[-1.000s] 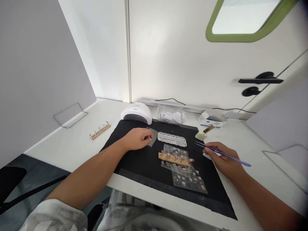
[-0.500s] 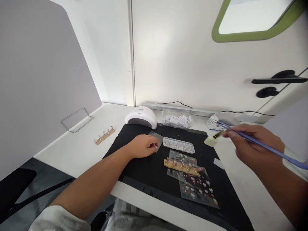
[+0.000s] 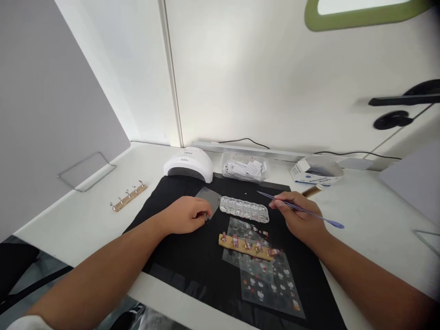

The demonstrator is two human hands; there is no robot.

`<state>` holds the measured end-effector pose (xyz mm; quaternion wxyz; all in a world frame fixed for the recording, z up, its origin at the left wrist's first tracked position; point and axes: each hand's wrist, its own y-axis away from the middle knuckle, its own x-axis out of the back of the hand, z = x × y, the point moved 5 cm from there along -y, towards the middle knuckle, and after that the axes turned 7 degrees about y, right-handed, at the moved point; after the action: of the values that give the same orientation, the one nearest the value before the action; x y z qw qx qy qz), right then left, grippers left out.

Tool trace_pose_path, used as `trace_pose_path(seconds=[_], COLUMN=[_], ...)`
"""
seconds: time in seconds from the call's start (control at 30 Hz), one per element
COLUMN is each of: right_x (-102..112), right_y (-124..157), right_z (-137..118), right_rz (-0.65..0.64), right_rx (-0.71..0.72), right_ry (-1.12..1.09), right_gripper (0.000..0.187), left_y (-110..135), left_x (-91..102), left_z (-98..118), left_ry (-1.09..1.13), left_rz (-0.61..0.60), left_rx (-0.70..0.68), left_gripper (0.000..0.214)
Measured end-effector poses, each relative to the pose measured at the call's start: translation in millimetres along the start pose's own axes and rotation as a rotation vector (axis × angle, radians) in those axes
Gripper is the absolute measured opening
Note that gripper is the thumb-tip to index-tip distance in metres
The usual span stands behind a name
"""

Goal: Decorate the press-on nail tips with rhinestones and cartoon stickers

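Our right hand (image 3: 302,224) grips the blue tweezers (image 3: 299,208) like a pen, thumb and forefingers closed around the shaft. The tips reach left, just past the far right corner of the gem tray (image 3: 244,208). That tray, a clear strip of small compartments, lies near the middle of the black mat (image 3: 185,261), a little toward its far edge.

Our left hand (image 3: 184,216) rests on the mat just left of the tray. Its fingers are curled in and pinch the near corner of a small clear film (image 3: 210,198); we cannot tell whether anything tiny sits between the fingertips. On our side of the tray, a wooden strip (image 3: 245,244) carrying decorated nail tips lies across sticker sheets (image 3: 271,279), which run toward the mat's near right corner.

To handle the tweezers well here, we judge it best to:
- plant the heel of the right hand on the mat so the tips do not wander;
- bring the tips down steeply into a single compartment;
- squeeze only lightly, since a hard pinch could flick a small stone away;
- keep the film pressed flat with the left hand so it cannot slide;
- hold the right wrist clear of the wooden strip.

Along the mat's far edge stand a white nail lamp (image 3: 188,164), a clear tub (image 3: 244,167) of packets and a white box (image 3: 316,170).
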<state>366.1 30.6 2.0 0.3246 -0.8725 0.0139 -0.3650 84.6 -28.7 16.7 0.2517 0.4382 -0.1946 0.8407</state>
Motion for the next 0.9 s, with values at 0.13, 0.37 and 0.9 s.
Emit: trace_pose_path(seconds=[0.13, 0.37, 0.9], right_x=[-1, 1, -2], right_y=[-3, -2, -7], right_z=[1, 5, 0], right_rz=[-0.022, -0.004, -0.073], right_rx=[0.016, -0.083, -0.022], right_ry=[0.039, 0.044, 0.118], right_gripper=[0.016, 0.014, 0.016], left_y=[1, 3, -2], left_x=[0.2, -6.8, -16.1], left_z=[8, 16, 19], left_ry=[0.010, -0.019, -0.045], left_rz=[-0.052, -0.222, -0.262], left_rx=[-0.024, 0.022, 0.006], left_gripper=[0.026, 0.045, 0.038])
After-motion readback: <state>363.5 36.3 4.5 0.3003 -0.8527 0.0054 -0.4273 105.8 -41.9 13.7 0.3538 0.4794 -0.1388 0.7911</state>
